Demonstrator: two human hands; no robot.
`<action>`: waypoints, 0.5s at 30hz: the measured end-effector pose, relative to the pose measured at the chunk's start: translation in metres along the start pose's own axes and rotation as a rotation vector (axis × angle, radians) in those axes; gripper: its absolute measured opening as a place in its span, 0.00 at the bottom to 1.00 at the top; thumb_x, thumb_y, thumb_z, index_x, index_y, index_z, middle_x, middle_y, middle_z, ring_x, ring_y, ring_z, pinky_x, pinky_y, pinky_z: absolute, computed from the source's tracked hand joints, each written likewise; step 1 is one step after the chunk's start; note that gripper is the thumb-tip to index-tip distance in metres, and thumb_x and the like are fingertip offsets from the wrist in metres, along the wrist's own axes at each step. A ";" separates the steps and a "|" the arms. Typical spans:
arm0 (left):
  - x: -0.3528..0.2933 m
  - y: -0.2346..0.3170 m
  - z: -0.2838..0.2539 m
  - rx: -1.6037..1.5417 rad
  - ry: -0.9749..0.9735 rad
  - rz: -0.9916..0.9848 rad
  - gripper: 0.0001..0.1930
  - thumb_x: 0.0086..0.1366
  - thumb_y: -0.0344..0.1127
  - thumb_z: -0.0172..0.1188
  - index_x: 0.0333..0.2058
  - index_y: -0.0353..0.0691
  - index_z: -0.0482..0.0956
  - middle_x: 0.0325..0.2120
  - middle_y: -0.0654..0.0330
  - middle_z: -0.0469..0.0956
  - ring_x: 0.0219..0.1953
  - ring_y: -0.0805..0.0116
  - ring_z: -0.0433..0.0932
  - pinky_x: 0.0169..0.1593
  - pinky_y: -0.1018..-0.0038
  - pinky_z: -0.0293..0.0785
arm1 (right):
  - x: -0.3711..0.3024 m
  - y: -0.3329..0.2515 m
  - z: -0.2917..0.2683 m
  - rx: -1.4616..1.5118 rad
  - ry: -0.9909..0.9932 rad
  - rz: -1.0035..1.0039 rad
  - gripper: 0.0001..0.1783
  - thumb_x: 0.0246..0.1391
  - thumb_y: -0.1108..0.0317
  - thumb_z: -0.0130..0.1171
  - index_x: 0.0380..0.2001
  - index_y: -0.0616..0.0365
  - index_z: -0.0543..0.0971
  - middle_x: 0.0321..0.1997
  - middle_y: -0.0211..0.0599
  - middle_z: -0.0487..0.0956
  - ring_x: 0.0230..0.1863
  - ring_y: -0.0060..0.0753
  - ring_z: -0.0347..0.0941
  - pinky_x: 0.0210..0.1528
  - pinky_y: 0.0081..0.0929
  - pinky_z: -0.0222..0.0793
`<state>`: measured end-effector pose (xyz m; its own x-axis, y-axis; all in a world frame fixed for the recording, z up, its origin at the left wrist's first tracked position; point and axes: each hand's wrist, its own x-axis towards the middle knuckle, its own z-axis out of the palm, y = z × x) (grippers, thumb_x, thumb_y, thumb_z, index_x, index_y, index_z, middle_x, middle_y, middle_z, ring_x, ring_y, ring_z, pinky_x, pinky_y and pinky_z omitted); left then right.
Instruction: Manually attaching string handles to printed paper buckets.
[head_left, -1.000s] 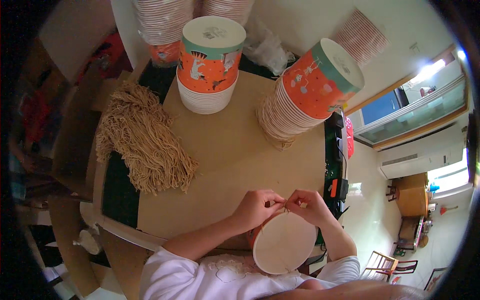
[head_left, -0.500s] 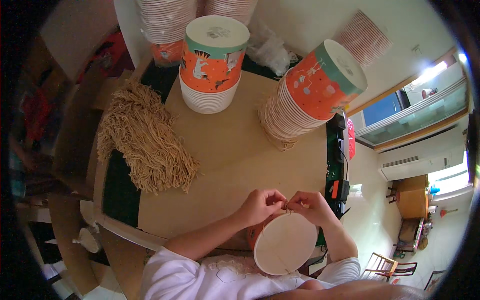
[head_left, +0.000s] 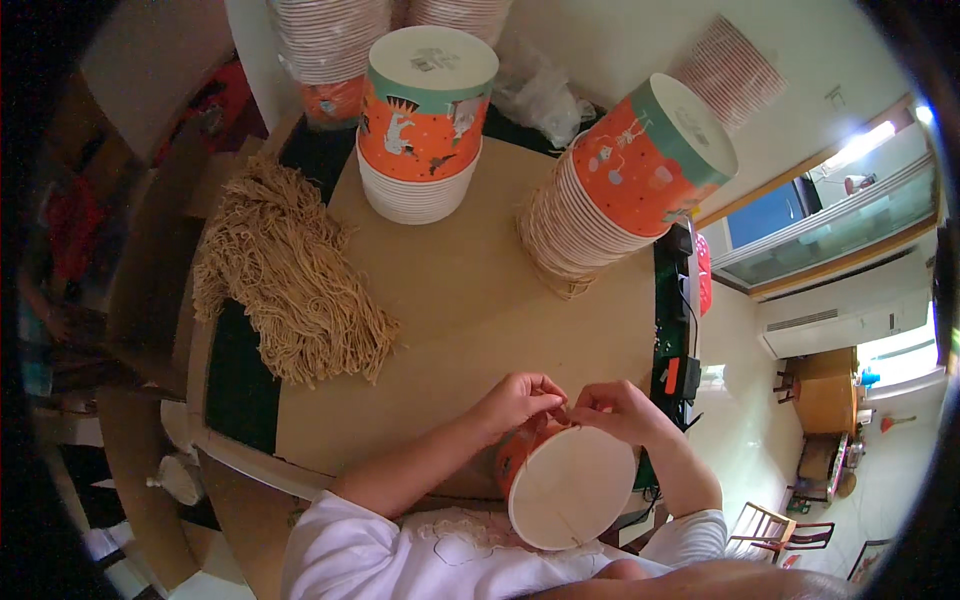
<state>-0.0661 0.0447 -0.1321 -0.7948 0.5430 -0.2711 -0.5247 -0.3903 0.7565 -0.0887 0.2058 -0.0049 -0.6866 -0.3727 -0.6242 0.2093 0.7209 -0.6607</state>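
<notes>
An orange paper bucket [head_left: 515, 452] rests tilted against my body at the near table edge, its round white end [head_left: 572, 490] facing up toward me. A thin tan cord [head_left: 558, 512] shows against that white face. At the bucket's far rim, my left hand [head_left: 525, 402] pinches a bit of cord with thumb and forefinger. Close beside it, my right hand [head_left: 615, 408] is also closed in a pinch on cord at the rim, its wrist over the bucket's right side. The fingers partly hide the cord ends.
A heap of tan cords [head_left: 295, 275] lies at the left. Nested orange buckets stand upside down in one stack [head_left: 420, 130] at the back and another leaning stack [head_left: 630, 170] at the right, with cords along it. Black power adapters [head_left: 682, 378] line the right table edge.
Both hands stay at the bucket's rim. My left hand has shifted slightly up and left, with the fingertips of the two hands a little farther apart.
</notes>
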 end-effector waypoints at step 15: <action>0.005 -0.010 -0.006 -0.191 -0.052 -0.189 0.08 0.60 0.34 0.54 0.36 0.37 0.72 0.26 0.60 0.78 0.24 0.76 0.76 0.23 0.81 0.69 | 0.019 0.029 -0.012 -0.098 -0.044 -0.498 0.13 0.42 0.80 0.62 0.34 0.59 0.77 0.33 0.33 0.76 0.36 0.28 0.73 0.36 0.23 0.69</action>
<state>-0.0668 0.0471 -0.1448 -0.6629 0.6550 -0.3627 -0.7145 -0.4086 0.5679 -0.1041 0.2265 -0.0310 -0.6559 -0.7080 -0.2618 -0.2036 0.4999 -0.8418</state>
